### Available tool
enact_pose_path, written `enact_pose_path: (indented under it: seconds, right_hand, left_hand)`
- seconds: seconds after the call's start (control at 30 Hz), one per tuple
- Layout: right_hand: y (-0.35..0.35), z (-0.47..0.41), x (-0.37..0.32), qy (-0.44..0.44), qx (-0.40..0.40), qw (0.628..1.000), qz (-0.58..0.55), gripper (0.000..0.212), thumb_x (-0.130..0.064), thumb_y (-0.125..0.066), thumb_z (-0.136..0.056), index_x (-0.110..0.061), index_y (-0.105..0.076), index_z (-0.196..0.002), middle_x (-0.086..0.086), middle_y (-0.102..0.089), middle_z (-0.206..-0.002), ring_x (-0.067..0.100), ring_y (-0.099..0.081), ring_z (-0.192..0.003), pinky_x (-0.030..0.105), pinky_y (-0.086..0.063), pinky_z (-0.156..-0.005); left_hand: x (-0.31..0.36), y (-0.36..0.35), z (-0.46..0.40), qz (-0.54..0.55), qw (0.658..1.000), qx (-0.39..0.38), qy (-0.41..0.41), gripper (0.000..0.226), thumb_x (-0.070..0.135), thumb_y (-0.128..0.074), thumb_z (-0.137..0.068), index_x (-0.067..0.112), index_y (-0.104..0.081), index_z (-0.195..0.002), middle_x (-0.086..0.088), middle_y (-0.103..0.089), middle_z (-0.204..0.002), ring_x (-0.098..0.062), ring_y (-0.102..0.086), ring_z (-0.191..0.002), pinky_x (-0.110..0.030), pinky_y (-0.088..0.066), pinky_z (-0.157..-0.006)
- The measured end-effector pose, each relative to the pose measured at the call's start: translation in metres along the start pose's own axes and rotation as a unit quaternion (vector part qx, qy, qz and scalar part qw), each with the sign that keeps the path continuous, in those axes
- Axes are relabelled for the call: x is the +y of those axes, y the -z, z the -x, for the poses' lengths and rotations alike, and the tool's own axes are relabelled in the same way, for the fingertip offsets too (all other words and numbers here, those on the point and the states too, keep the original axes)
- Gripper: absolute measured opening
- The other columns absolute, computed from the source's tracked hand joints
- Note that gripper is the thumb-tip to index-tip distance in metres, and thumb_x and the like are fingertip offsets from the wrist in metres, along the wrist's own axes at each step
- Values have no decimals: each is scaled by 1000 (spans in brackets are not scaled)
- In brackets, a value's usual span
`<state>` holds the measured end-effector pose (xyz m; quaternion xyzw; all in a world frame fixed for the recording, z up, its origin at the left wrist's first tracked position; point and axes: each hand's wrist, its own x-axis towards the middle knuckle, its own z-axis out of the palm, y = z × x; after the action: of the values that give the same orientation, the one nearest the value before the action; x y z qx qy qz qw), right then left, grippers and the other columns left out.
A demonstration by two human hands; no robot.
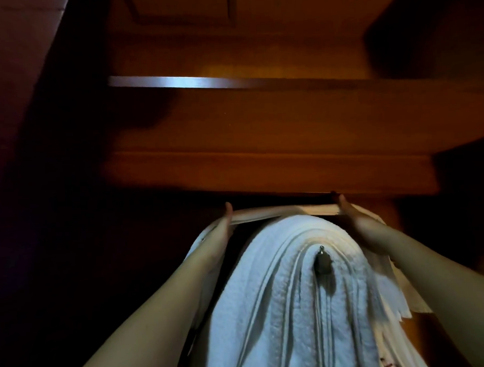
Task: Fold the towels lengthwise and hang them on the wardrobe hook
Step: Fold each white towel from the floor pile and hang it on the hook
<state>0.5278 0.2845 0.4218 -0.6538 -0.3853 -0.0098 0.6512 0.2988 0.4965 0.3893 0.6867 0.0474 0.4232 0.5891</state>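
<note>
Hanging nearest: white terry towels [282, 306] draped over small metal wardrobe hook [322, 260]. Beyond it, left hand [223, 225] and right hand [356, 220] each grip an end of cream folded towel [264, 214], long axis crosswise, level, above hook, under wooden wardrobe ledge [262, 171].

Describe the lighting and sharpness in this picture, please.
Head view: dim, warm light on the wardrobe wood; both sides fall into deep shadow; a bright glare streak crosses the upper panel; the hanging white towels look soft, slightly blurred; the wide angle bends straight edges.
</note>
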Motion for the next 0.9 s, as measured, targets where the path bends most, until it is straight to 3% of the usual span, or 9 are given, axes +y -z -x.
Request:
enact_pose_path:
  seconds: [0.07, 0.17, 0.23, 0.33, 0.4, 0.5, 0.57, 0.7, 0.9]
  right_hand:
    - [0, -1, 4, 6, -34, 999, -15, 74, -84, -51, -62, -26, -67, -105, 4, -77, -95, 19, -74, -83, 28, -55, -75]
    - [2, -3, 21, 1, -94, 996, 9, 91, -84, -37, -78, -19, -58, -138, 14, -71, -122, 30, -68, -112, 43, -51, -101]
    - [4, 1, 31, -5, -95, 995, -2, 86, -82, -34, -79, -18, -63, -128, 13, -77, -107, 26, -74, -98, 36, -56, -85]
    - [-1, 12, 46, -21, -70, 993, -89, 60, -76, -41, -81, -27, -67, -104, 5, -79, -85, 18, -77, -76, 26, -57, -55]
    - [2, 19, 54, -28, -53, 988, -144, 60, -77, -40, -81, -29, -64, -107, 4, -79, -88, 19, -77, -78, 29, -58, -54]
    - [8, 28, 61, -54, -63, 974, -209, 81, -84, -23, -87, -20, -63, -117, 14, -77, -106, 32, -74, -99, 46, -54, -86]
    - [8, 37, 56, -82, -1, 975, -206, 67, -66, -21, -102, -12, -60, -104, 20, -74, -98, 35, -70, -95, 46, -52, -92]
    - [2, 49, 46, -94, 122, 972, -178, 30, -26, -35, -104, -16, -48, -79, 12, -55, -63, 17, -58, -48, 23, -43, -40]
    - [-7, 75, 61, -111, 72, 988, -76, 36, -27, -38, -104, -14, -51, -73, 6, -56, -52, 21, -58, -51, 31, -44, -49]
  left_hand:
    - [-3, 2, -1, -31, 999, 7, 23, 90, 80, -31, -89, 13, -48, -146, -11, -50, -148, -28, -50, -135, -37, -45, -102]
    - [-11, -2, 3, 18, 1000, -2, 18, 70, 66, -28, -99, 19, -43, -148, -3, -41, -156, -14, -44, -137, -19, -35, -98]
    - [-16, -6, 13, 20, 1000, -10, 20, 62, 61, -24, -102, 24, -39, -149, 9, -44, -147, -4, -51, -125, -6, -37, -86]
    - [-31, -2, 24, 44, 998, -8, 34, 52, 63, -20, -100, 31, -59, -113, 20, -63, -106, 11, -65, -76, -5, -49, -56]
    - [-41, 4, 28, 103, 994, -8, 42, 59, 68, -17, -98, 30, -62, -108, 16, -74, -94, 7, -70, -80, -13, -55, -63]
    - [-53, 10, 38, 196, 979, -19, 55, 81, 75, -17, -93, 18, -60, -132, -3, -70, -127, -17, -64, -120, -38, -47, -103]
    - [-55, 11, 43, 211, 975, -12, 69, 77, 68, -21, -98, 13, -53, -141, -11, -60, -139, -28, -54, -131, -44, -35, -115]
    - [-57, 12, 50, 154, 983, 66, 81, 53, 46, -33, -106, 10, -55, -139, -17, -62, -134, -32, -58, -124, -41, -43, -105]
    - [-81, 6, 65, 93, 987, 73, 106, 40, 29, -39, -104, 5, -70, -110, -10, -77, -93, -23, -71, -84, -34, -50, -76]
